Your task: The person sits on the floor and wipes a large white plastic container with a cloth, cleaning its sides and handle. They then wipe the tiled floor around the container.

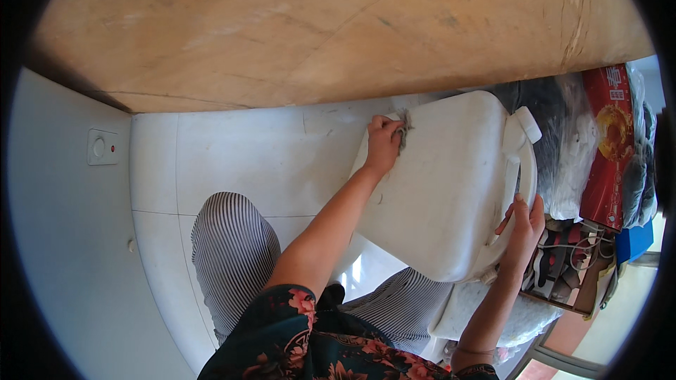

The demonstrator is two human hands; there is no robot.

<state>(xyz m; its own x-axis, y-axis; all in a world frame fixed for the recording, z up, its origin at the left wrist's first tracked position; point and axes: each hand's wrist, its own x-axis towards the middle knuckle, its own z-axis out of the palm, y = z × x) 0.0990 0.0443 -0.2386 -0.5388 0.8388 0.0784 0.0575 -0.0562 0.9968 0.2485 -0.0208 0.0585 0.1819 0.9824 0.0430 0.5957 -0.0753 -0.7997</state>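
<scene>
A large white plastic jerrycan (428, 184) leans in front of me, its handle end towards the right. My left hand (384, 142) presses a grey cloth (404, 132) onto the can's broad side, near its far left edge. My right hand (523, 227) grips the moulded handle (527, 169) at the can's right end. A white cap (529, 124) sits on the can beside the handle. The underside of the can is hidden.
A wooden panel (338, 26) spans the top of the view. White tiles (227, 158) cover the floor. A red printed box (607, 142), plastic-wrapped goods (570, 137) and a crate of odds and ends (567, 264) stand at right. A grey wall (68, 221) with a socket plate (102, 147) is at left.
</scene>
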